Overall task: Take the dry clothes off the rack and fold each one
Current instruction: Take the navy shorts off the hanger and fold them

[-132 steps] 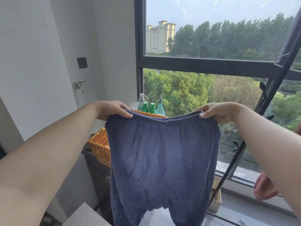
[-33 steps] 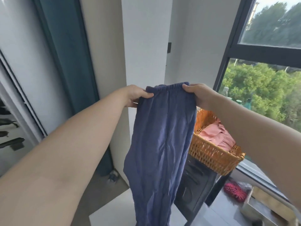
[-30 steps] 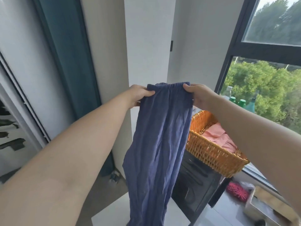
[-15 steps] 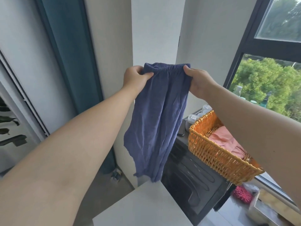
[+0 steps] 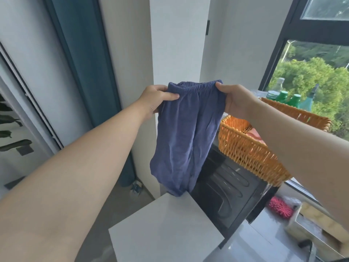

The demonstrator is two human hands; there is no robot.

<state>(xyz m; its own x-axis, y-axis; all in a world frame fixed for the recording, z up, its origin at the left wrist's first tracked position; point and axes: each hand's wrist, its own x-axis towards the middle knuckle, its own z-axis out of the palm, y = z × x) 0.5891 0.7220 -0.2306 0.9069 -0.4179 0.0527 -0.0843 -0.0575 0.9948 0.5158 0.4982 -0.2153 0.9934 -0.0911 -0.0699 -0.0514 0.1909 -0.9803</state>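
1. Change since the earlier frames: the trousers point(image 5: 186, 133), first held spread wide at the window, are now doubled lengthwise and carried to the left. Against half a second ago they hang lower, and their hem now meets the far edge of the white surface point(image 5: 166, 229).
2. White surface: flat, bare and directly below the garment. Judged the folding place, which would explain why the cloth is lowered onto it hem first.
3. Black appliance point(image 5: 226, 188): stands just right of the white surface and carries the basket point(image 5: 245, 148) on its top.
4. Basket: orange wicker, with pink cloth point(image 5: 255, 134) inside, partly hidden by the right forearm. Probably the store for finished pieces; this cannot be confirmed.
5. Trousers: blue, elastic waistband uppermost, hanging slack in a narrow double layer. Holding them by the waistband lets the legs fall straight under their own weight.
6. Left hand point(image 5: 154, 99): pinches the left end of the waistband, thumb lying across the front.
7. Right hand point(image 5: 234, 99): grips the right end, fingers closed over the cloth. The hands stand near each other, which keeps the doubled halves aligned.
8. Bottles point(image 5: 283, 95): at the window behind the basket, not involved.
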